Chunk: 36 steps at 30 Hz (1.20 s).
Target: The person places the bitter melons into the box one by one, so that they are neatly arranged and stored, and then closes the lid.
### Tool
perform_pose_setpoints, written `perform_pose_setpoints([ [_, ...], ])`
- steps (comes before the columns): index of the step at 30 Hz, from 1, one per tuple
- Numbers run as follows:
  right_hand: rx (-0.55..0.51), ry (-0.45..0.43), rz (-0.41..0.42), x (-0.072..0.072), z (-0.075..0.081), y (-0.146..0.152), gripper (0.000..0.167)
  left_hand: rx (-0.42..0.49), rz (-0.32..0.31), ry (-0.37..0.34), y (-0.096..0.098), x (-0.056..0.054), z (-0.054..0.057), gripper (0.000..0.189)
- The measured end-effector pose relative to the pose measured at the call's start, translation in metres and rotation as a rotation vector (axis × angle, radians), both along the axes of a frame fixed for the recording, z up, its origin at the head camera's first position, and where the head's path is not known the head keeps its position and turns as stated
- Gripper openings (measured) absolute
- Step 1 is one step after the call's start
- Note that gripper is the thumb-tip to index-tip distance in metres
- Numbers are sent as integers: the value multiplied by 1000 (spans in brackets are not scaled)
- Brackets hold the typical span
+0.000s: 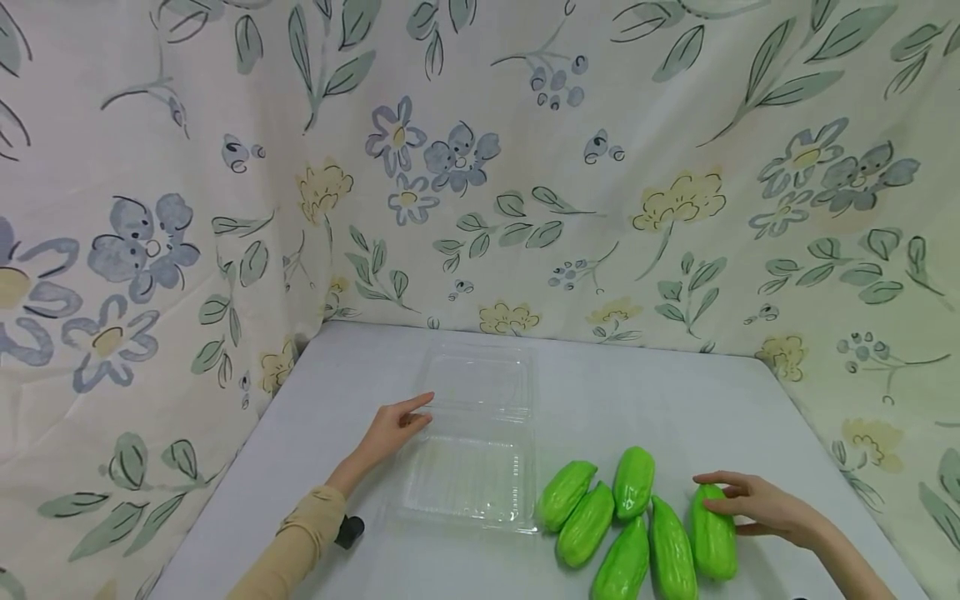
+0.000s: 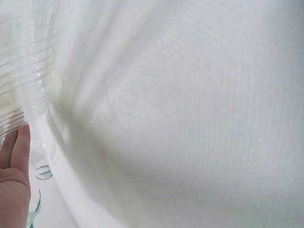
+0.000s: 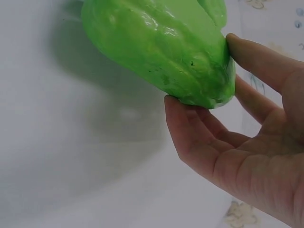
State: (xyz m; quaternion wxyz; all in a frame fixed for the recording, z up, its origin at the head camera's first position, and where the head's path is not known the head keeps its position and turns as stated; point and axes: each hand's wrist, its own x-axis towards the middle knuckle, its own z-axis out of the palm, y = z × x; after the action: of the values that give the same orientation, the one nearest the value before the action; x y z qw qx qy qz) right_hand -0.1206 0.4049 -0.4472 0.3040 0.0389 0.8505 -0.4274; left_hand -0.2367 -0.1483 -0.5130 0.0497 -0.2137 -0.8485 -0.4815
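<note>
A clear plastic clamshell box (image 1: 467,479) lies unfolded on the white table, its lid (image 1: 476,383) toward the back. At the box's left side, near the fold, is my left hand (image 1: 401,421). In the left wrist view the extended fingers (image 2: 20,147) reach the ribbed plastic edge (image 2: 33,90); exact contact is hard to tell. My right hand (image 1: 761,506) grips the upper end of the rightmost glossy green gourd (image 1: 712,537). The right wrist view shows thumb and fingers on opposite sides of the gourd's end (image 3: 190,71).
Several similar green gourds (image 1: 633,483) lie close together between the box and my right hand. A small black object (image 1: 349,532) sits beside the left sleeve. Floral cloth (image 1: 525,250) hangs behind the table and at both sides.
</note>
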Motion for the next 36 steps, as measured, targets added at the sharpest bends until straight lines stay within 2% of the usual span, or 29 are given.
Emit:
perform_pose_setpoints([
  [8, 7, 35, -24, -3, 9, -1, 61, 8, -18, -7, -3, 1, 1, 45],
  [21, -77, 85, -32, -8, 18, -3, 60, -3, -11, -51, -3, 3, 5, 45],
  [36, -107, 147, -29, -13, 26, -20, 59, -28, 8, -30, -2, 2, 3, 45],
])
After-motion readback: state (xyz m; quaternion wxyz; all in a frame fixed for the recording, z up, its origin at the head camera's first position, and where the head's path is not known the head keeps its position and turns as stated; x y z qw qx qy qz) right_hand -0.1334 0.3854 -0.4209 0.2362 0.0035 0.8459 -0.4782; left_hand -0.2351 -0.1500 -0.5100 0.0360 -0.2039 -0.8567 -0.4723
